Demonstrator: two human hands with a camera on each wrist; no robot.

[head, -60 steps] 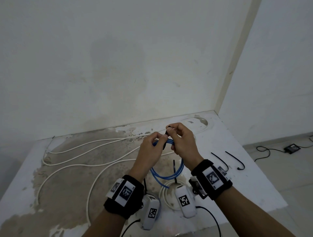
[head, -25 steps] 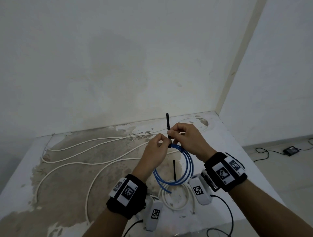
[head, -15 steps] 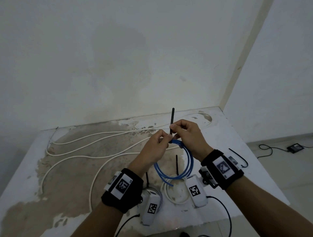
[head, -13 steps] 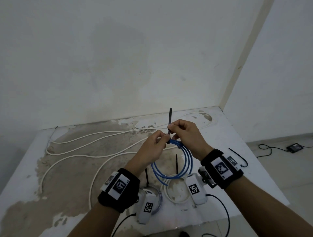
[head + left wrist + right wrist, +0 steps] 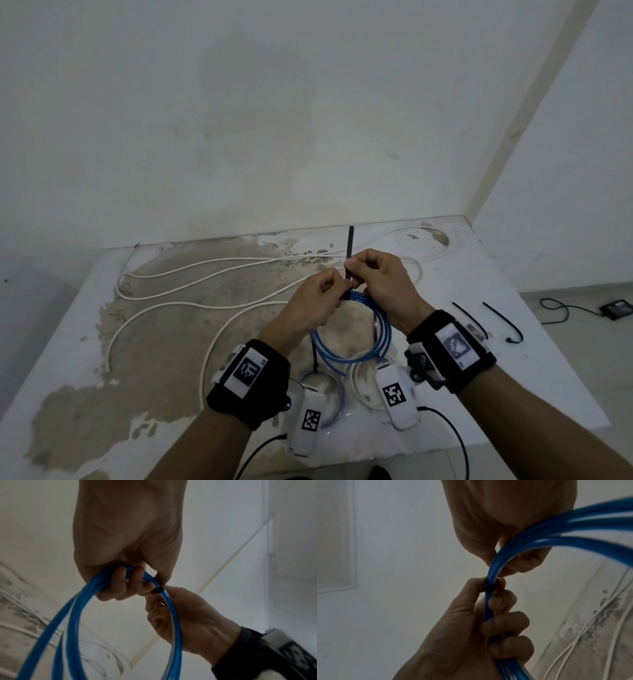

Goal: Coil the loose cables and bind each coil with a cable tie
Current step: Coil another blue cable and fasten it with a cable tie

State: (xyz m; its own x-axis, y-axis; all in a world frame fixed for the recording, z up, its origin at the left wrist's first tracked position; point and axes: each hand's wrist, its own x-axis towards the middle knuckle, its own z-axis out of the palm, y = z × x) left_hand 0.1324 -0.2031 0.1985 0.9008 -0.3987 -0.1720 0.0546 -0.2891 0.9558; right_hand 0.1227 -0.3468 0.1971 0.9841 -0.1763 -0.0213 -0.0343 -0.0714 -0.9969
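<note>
A blue cable coil [image 5: 349, 342] hangs in the air above the table, held at its top by both hands. My left hand [image 5: 334, 286] has its fingers curled round the coil's strands [image 5: 126, 580], just beside the black cable tie band [image 5: 158, 588] that wraps them. My right hand [image 5: 352, 274] pinches the tie's tail [image 5: 350, 246], which sticks straight up above the fingers. In the right wrist view the tie band [image 5: 490, 586] sits tight round the blue strands [image 5: 556, 534], with the left hand [image 5: 488, 622] below it.
A long white cable [image 5: 205, 274] lies loose across the stained table [image 5: 85, 342]. Two small coils [image 5: 363, 387] lie near the front edge under my wrists. Two spare black ties [image 5: 469, 318] lie at the right. On the floor further right sits a black adapter [image 5: 616, 308].
The tie's tail has come up through its head and now stands above my right fingers, and the band has closed round the blue coil. Over the last half second the hands barely moved.
</note>
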